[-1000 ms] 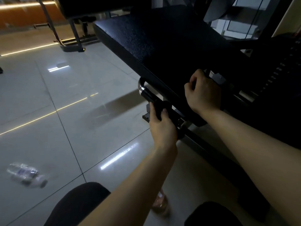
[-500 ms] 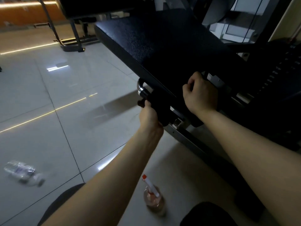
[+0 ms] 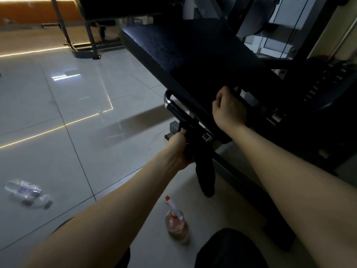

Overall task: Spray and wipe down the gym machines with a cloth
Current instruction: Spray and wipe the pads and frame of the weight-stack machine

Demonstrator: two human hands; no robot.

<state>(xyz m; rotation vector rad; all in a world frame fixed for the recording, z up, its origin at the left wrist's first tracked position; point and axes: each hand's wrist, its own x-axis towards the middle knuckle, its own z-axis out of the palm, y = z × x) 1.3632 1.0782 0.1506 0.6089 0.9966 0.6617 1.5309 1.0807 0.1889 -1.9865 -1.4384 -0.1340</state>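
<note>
A black padded bench [image 3: 193,57] of a gym machine slopes from upper middle to the right. Under its near edge runs a handle bar [image 3: 174,109] with a chrome end and a black grip. My left hand [image 3: 178,149] grips a dark cloth [image 3: 204,171] wrapped on the lower part of that bar; the cloth's loose end hangs down. My right hand [image 3: 229,111] curls over the near edge of the bench pad. A small spray bottle [image 3: 176,223] with a red and white nozzle stands on the floor between my knees.
A clear plastic water bottle [image 3: 28,194] lies on the glossy tiled floor at lower left. Another machine's metal frame [image 3: 87,47] stands at the back. A dark weight stack [image 3: 328,84] is at the right. My knees [image 3: 229,250] are at the bottom edge.
My left hand slid along the handle bar with the cloth, up toward the chrome end and back down. The spray bottle came into view. My right hand stayed on the pad edge.
</note>
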